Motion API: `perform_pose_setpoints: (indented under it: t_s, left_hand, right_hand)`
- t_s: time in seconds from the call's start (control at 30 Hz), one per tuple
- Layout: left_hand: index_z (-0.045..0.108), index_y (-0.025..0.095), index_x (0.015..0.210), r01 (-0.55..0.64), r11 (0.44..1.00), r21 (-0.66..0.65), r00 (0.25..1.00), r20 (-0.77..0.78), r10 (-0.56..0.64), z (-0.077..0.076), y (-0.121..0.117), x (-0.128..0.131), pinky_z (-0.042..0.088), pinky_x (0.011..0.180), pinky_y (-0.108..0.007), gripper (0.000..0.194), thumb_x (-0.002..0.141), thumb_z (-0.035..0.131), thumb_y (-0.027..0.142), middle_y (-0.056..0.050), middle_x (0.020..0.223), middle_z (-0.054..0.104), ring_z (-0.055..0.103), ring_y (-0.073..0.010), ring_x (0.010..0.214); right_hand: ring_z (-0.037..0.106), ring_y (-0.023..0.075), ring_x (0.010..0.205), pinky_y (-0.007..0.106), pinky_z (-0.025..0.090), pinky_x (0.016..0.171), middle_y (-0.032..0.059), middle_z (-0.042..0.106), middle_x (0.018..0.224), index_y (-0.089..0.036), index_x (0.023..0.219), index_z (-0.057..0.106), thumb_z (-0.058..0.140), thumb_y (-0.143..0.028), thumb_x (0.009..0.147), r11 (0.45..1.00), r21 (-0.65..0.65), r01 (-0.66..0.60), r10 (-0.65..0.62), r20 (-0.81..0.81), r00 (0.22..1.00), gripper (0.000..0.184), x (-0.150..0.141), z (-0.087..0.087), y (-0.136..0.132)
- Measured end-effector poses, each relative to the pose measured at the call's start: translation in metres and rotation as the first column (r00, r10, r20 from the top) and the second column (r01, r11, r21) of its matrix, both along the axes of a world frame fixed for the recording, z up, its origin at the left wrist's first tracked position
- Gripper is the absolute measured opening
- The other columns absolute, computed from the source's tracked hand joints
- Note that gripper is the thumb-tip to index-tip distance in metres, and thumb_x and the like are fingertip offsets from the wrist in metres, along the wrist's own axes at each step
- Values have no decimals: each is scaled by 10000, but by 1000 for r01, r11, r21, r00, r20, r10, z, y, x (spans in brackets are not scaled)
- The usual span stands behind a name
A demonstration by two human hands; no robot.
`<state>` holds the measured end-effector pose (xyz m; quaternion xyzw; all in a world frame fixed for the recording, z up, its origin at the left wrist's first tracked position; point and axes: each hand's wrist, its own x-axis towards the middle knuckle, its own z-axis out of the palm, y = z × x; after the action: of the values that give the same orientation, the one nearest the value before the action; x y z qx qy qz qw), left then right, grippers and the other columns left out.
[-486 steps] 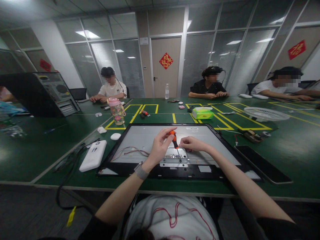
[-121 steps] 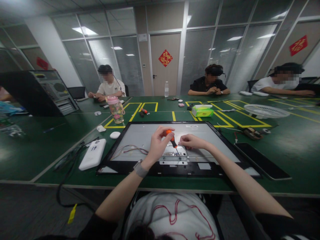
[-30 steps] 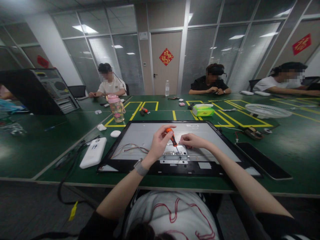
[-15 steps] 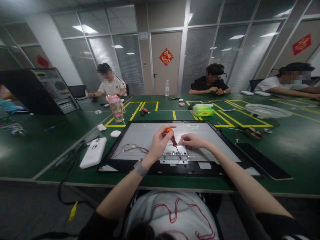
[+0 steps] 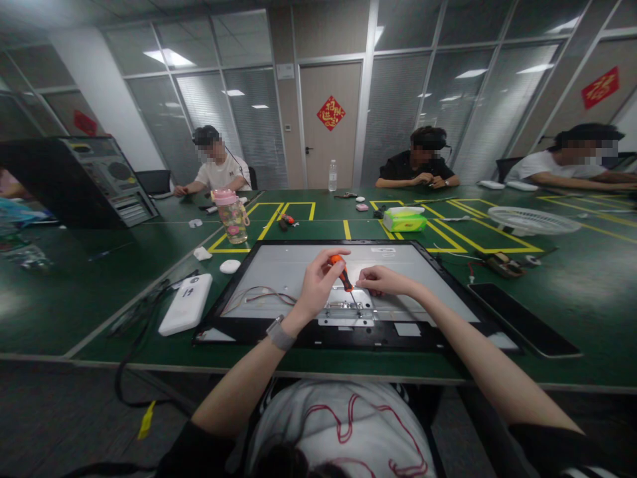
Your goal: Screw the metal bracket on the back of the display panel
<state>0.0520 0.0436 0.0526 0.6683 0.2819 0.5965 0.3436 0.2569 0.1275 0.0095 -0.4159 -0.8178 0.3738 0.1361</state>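
Observation:
In front of me a flat display panel (image 5: pixel 279 265) lies on the green table, its grey metal back up inside a black frame. My left hand (image 5: pixel 321 282) is closed around the orange and black handle of a screwdriver (image 5: pixel 343 271). The screwdriver leans, its shaft pointing down to a silver metal bracket (image 5: pixel 348 312) near the panel's front edge. My right hand (image 5: pixel 384 281) is closed just right of the screwdriver, over the bracket's far corner; its fingertips are curled and what they hold, if anything, is hidden. Thin wires (image 5: pixel 259 292) run across the panel's left part.
A white power bank (image 5: pixel 186 304) and a white round object (image 5: pixel 229 266) lie left of the panel. A black phone (image 5: pixel 522 318) is at its right. Beyond stand a pink-lidded bottle (image 5: pixel 231 219), a tissue pack (image 5: pixel 404 219) and a fan grille (image 5: pixel 532 220). Several people sit across the table.
Both of my hands and the screwdriver look to be in the same place. Across the table, the person at the left has shifted slightly.

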Motion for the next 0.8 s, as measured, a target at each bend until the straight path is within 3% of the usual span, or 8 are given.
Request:
perform_pose_setpoints:
  t_s: [0.8]
  left_hand:
    - [621,168,1007,2,1000,-9,1000,-2,-2,-1,0,0,427,703,-228,209,852,530,274,-21,839,564,512,-116,743]
  right_hand:
    - [460,86,454,196,375,419,-28,507,524,-143,796,569,540,-595,767,1000,-14,7,-7,-7,1000,453,1,-1,1]
